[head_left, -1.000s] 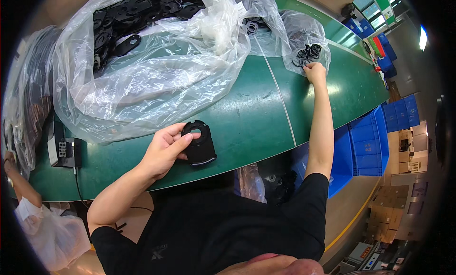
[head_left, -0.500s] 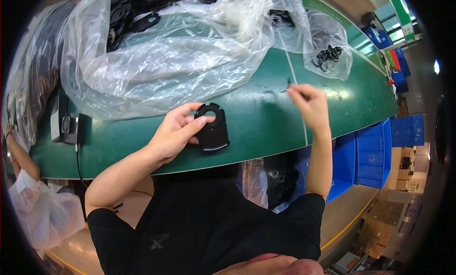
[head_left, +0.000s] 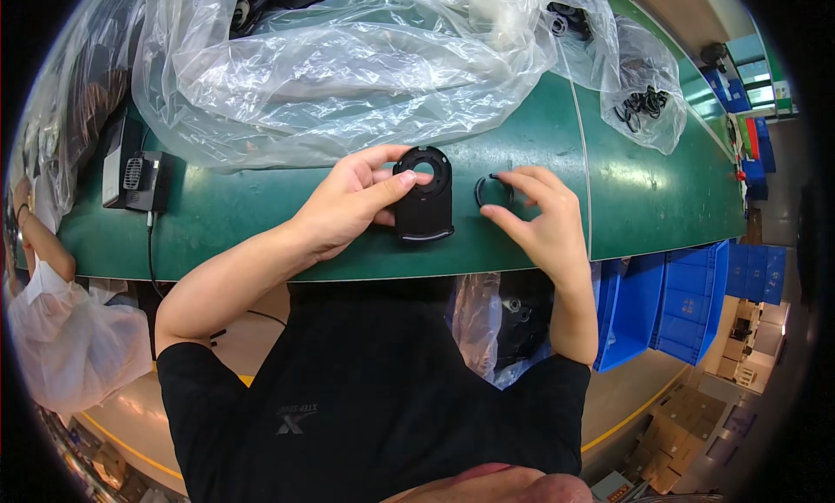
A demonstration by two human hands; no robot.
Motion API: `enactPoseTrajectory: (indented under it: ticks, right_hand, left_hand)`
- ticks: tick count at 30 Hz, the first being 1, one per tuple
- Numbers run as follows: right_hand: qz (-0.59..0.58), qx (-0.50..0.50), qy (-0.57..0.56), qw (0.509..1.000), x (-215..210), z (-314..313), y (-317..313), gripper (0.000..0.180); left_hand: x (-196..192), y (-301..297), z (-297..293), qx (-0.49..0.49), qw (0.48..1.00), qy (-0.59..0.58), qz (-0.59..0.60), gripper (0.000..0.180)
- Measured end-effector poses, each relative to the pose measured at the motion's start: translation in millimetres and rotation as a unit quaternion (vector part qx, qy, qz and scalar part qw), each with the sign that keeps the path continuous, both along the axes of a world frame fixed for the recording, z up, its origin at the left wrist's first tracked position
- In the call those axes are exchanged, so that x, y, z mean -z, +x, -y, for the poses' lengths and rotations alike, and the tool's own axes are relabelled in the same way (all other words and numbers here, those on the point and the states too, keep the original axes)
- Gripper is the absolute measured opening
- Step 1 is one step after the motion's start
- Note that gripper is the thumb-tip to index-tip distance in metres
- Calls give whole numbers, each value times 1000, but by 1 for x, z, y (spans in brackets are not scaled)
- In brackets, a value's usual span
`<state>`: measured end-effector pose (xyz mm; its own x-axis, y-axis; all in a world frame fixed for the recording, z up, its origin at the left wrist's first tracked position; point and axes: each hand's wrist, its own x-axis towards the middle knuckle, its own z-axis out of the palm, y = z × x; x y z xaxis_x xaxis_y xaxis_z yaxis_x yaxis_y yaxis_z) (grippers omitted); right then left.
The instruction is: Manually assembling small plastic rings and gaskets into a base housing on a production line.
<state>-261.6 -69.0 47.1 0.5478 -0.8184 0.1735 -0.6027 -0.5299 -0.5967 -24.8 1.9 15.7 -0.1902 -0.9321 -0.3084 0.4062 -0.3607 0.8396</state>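
My left hand [head_left: 361, 192] grips a flat black plastic part [head_left: 424, 209] above the green table. This part has a rounded top with a large round hole, and a straight, lipped lower end. My left thumb lies over the hole's edge, with the other fingers at the side and behind. To its right, my right hand [head_left: 546, 214] pinches a thin black open ring [head_left: 480, 193] between thumb and fingers. A small gap separates the ring from the black part.
A big clear plastic bag [head_left: 348, 90] with black parts covers the far side of the green table [head_left: 222, 233]. A smaller bag holds black rings [head_left: 642, 107]. A black boxy device [head_left: 148, 179] with a cable sits left. Blue crates [head_left: 687, 303] stand right; another person's arm [head_left: 45, 233] shows left.
My right hand has moved left toward the black part, and the ring in it now shows clearly. The view has shifted; my left hand still holds the part.
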Motion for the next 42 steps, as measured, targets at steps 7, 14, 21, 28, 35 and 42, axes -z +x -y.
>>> enactPoseTrajectory:
  ticks: [7, 14, 21, 28, 35, 42]
  right_hand:
    - [-30, -39, -52, 997, 10, -1, -2, 46]
    - [64, 9, -6, 998, 12, -5, 5, 47]
    - [231, 5, 35, 972, 5, -26, 32, 50]
    - [137, -47, -115, 983, 4, -32, 51, 48]
    - [122, -58, -172, 976, 7, -34, 58, 51]
    - [103, -52, -154, 981, 0, -37, 61, 50]
  left_hand:
    - [2, 0, -1, 3, 1000, 6, -26, 37]
    - [3, -2, 0, 18, 1000, -1, -13, 37]
    - [1, -4, -2, 47, 996, -3, -76, 40]
    - [1, -2, -3, 71, 993, -4, -93, 41]
    - [1, 0, -5, 82, 991, -9, -109, 43]
    - [2, -3, -6, 86, 990, -9, -108, 43]
